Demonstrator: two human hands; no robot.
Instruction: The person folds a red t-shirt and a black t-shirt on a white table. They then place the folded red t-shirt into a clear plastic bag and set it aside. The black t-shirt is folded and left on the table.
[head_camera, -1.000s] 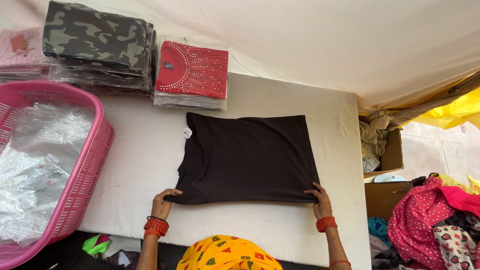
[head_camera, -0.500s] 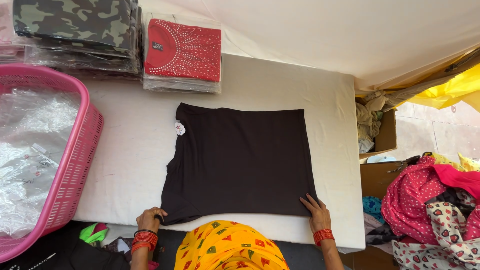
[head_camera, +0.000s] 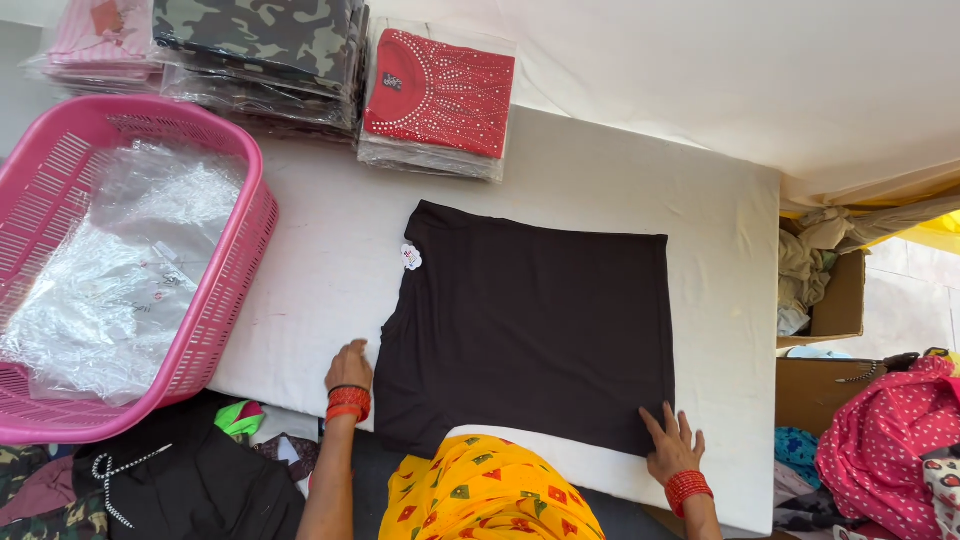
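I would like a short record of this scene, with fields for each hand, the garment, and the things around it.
left hand: flat on the black garment's left edge, red bangles on the wrist
right hand: fingers spread on the garment's near right corner
black garment: lies flat on the white table, small tag at its neck
basket: pink, left of the garment, holds clear plastic bags
packed clothes: stacked at the table's far edge

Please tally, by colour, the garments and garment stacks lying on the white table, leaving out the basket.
Black garment, flat under both hands: 1
Red packed stack: 1
Camouflage packed stack: 1
Pink packed stack: 1
Total: 4
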